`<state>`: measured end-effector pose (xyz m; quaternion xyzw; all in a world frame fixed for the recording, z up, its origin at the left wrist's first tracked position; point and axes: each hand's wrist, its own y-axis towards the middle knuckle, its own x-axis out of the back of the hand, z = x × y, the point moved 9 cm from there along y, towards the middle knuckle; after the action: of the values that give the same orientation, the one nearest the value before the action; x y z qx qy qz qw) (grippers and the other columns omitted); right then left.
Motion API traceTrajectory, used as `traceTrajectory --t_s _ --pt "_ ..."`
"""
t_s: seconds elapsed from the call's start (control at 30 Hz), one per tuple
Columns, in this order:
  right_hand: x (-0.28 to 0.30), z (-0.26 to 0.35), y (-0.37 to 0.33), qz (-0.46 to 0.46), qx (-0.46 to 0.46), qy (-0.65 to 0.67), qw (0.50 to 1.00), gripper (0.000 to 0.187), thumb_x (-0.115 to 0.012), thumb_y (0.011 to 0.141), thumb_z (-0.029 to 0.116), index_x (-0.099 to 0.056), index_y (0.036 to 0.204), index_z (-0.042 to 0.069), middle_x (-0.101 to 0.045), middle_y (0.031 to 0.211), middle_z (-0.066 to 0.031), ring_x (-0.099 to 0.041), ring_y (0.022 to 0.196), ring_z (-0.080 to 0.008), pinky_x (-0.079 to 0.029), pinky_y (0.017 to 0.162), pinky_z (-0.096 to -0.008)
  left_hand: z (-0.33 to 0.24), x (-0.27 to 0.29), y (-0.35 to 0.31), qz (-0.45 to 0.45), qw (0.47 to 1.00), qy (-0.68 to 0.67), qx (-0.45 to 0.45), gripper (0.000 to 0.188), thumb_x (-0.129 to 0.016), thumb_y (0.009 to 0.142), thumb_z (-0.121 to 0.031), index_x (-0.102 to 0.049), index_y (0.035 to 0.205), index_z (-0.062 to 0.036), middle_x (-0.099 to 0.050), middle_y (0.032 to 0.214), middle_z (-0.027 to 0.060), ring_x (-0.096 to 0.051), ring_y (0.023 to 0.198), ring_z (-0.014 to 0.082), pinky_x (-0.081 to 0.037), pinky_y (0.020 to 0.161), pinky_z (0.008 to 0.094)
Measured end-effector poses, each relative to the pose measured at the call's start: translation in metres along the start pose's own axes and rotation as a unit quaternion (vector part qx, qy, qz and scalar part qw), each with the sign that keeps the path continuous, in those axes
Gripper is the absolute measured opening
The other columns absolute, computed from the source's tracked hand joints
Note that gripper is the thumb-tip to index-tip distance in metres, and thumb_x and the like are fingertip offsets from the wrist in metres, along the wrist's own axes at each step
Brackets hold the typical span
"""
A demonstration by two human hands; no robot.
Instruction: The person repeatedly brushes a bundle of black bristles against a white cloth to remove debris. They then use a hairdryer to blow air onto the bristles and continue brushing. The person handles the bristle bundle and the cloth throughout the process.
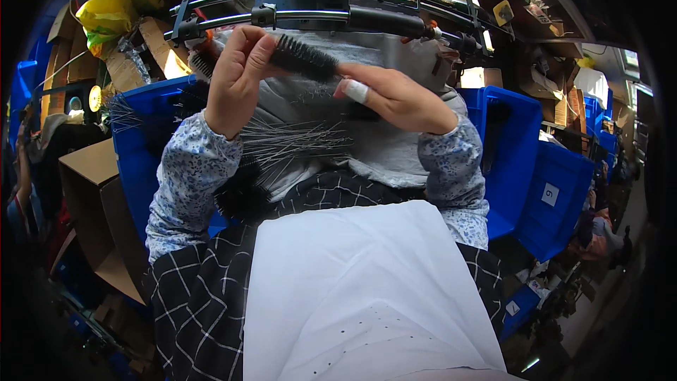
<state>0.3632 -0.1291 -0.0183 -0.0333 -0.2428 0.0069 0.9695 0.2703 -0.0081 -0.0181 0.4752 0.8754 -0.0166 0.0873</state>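
A black bristle brush (307, 58), round and tube-shaped, is held crosswise in front of me, below a metal rod assembly. Its left end is pinched between the thumb and fingers of my left hand (240, 81). At the other end, the fingertips of my right hand (405, 99) close on the brush's tip; one of its fingers wears a white wrap (355, 90). Beneath both hands, a loose bundle of thin metal wires (303, 140) lies on grey cloth (395, 148) over my lap. More black brushes (243, 194) are heaped beside my left forearm.
Blue bins stand on my left (134, 159) and right (504, 169). The machine's rods (310, 15) run across the far side. An open cardboard box (92, 169) sits at far left, with yellow bags (109, 17) behind. A white sheet (367, 275) covers my front.
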Motion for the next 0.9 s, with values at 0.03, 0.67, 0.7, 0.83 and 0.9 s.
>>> traceTrajectory --t_s 0.03,0.67,0.7,0.83,0.9 --pt "-0.018 -0.002 0.009 -0.017 -0.093 0.127 0.987 0.031 -0.04 0.088 0.027 -0.047 0.101 0.0 -0.056 0.08 -0.0187 -0.054 0.074 -0.0319 -0.042 0.067 -0.0383 0.005 0.001 -0.005 0.008 0.998 0.06 -0.004 0.02 -0.039 0.089 -0.019 -0.043 0.097 -0.0005 -0.052 0.084 0.0051 -0.054 0.08 0.0106 -0.049 0.07 0.0242" --pt "0.144 -0.112 0.056 -0.382 -0.135 -0.48 0.778 0.025 -0.048 0.081 0.031 -0.059 0.102 0.023 -0.061 0.082 -0.0005 -0.051 0.083 -0.0219 -0.038 0.074 -0.0391 0.014 0.152 -0.11 -0.173 0.89 0.4 0.134 0.021 -0.05 0.085 -0.021 -0.052 0.082 -0.0008 -0.05 0.072 0.0014 -0.044 0.065 0.0092 -0.036 0.059 0.021" --pt "0.143 -0.112 0.056 -0.382 -0.125 -0.478 0.781 0.025 -0.048 0.081 0.031 -0.059 0.102 0.023 -0.061 0.082 -0.0003 -0.051 0.082 -0.0219 -0.038 0.073 -0.0389 0.018 0.156 -0.111 -0.168 0.891 0.396 0.143 0.021 -0.05 0.085 -0.022 -0.051 0.083 -0.0009 -0.05 0.072 0.0014 -0.043 0.065 0.009 -0.036 0.059 0.0208" --pt "0.144 -0.118 0.058 -0.359 -0.142 -0.447 0.807 0.025 -0.048 0.082 0.026 -0.057 0.105 0.025 -0.06 0.085 0.0008 -0.048 0.088 -0.0211 -0.035 0.077 -0.0398 0.018 0.157 -0.111 -0.175 0.883 0.415 0.136 0.021 -0.048 0.086 -0.022 -0.05 0.083 -0.0013 -0.05 0.073 0.0016 -0.043 0.068 0.0091 -0.036 0.062 0.0203" --pt "0.147 -0.121 0.061 -0.351 -0.153 -0.468 0.797 0.027 -0.047 0.082 0.022 -0.056 0.107 0.026 -0.058 0.091 0.001 -0.045 0.094 -0.0205 -0.031 0.081 -0.0408 0.011 0.151 -0.108 -0.193 0.876 0.429 0.106 0.021 -0.047 0.087 -0.022 -0.05 0.084 -0.0011 -0.049 0.073 0.0016 -0.043 0.068 0.0093 -0.036 0.062 0.0205"
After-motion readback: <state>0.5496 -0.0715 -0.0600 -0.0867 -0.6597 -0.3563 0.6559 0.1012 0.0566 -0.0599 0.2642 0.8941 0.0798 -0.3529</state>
